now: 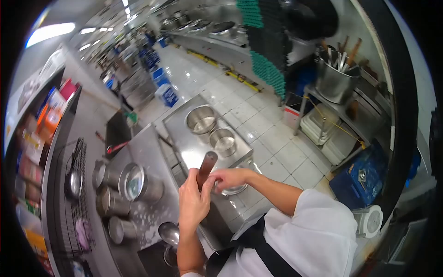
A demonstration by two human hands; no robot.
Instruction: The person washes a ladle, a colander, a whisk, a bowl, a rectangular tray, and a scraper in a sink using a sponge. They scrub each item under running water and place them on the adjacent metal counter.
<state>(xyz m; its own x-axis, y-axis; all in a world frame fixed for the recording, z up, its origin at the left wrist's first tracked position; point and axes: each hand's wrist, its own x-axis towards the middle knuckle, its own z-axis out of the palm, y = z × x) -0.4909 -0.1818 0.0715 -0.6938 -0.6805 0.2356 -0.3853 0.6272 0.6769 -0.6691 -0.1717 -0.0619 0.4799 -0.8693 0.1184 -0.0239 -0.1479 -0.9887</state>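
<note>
Upright in my left hand (195, 199) is a brown wooden handle (207, 167), with the fingers wrapped round its lower part. Its other end is hidden behind the hands. My right hand (227, 179) is closed just beside the handle, its fingers close to the left thumb; what it grips, if anything, is hidden. Below the right hand, a round metal rim (235, 189) shows in part. Two steel pots, a larger one (201, 121) and a smaller one (223, 142), stand on the steel table (177, 121) beyond my hands.
Several metal pots (148, 187) and a ladle bowl (169, 233) are on the left counter (159, 157). A wire rack (74, 217) is further left. At right stand a pot of utensils (336, 81) and a blue container (355, 177). People are in the background.
</note>
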